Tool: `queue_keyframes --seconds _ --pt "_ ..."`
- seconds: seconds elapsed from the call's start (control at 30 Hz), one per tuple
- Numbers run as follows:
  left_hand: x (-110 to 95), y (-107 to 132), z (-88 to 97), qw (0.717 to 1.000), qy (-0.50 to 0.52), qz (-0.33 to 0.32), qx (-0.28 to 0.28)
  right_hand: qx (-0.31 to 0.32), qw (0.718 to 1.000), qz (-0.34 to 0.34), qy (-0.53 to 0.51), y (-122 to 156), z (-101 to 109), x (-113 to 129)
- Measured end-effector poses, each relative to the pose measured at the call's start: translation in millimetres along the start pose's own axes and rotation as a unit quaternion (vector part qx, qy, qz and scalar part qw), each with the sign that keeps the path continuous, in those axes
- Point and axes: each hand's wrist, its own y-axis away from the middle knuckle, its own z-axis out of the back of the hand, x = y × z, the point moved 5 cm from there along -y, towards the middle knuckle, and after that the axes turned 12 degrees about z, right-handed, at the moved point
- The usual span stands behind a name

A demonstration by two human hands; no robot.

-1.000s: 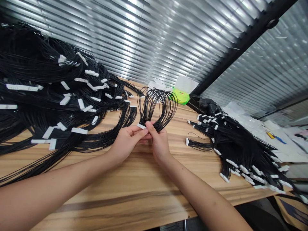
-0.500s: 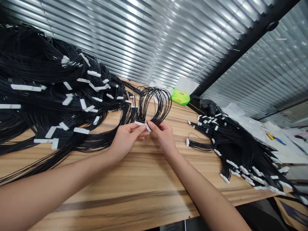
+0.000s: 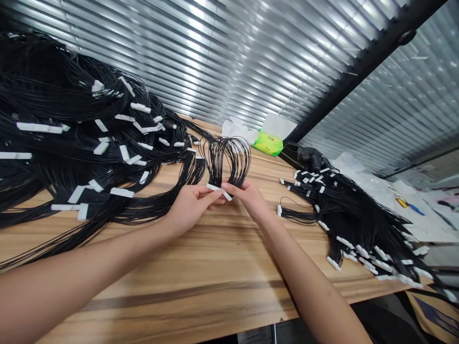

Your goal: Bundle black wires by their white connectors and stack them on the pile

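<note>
At the middle of the worktop point(image 3: 172, 291): left hand point(image 3: 190, 203), right hand point(image 3: 251, 197), one looped black wire harness point(image 3: 215, 165).
Each hand pinching one end, white left connector point(image 3: 213, 187) and white right connector point(image 3: 227, 195) close together, wires arched beyond; outward, large harness heap point(image 3: 64, 105) at left, smaller harness pile point(image 3: 366, 215) at right, green packet point(image 3: 267, 144) at back, white paper point(image 3: 233, 128) beside it.

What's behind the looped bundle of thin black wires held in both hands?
Behind the looped bundle of thin black wires, crumpled white paper and brown wood-grain tabletop show around and between strands. Whatever the densest strands cover can't be seen.
</note>
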Motion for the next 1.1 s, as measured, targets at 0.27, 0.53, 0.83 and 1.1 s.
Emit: queue_keyframes --seconds 0.27,0.53,0.83,1.1 --pt "-3.8 4.4 -3.2 0.999 0.009 0.027 -0.02 -0.035 0.999 0.021 0.014 4.4 -7.2 -2.2" --pt "-3.1 4.9 -1.4 1.0 -0.006 0.012 -0.024 -0.036 0.999 -0.005 -0.033 5.1 -10.5 -9.2" --pt "-1.0 6.4 -1.6 0.999 0.017 0.007 -0.043 -0.049 0.996 -0.014 -0.073 5.5 -13.7 -19.1" --pt "-2.2 3.5 4.2 0.998 0.032 0.007 -0.061 -0.051 0.998 -0.029 -0.039 -1.6 0.1 -18.4"
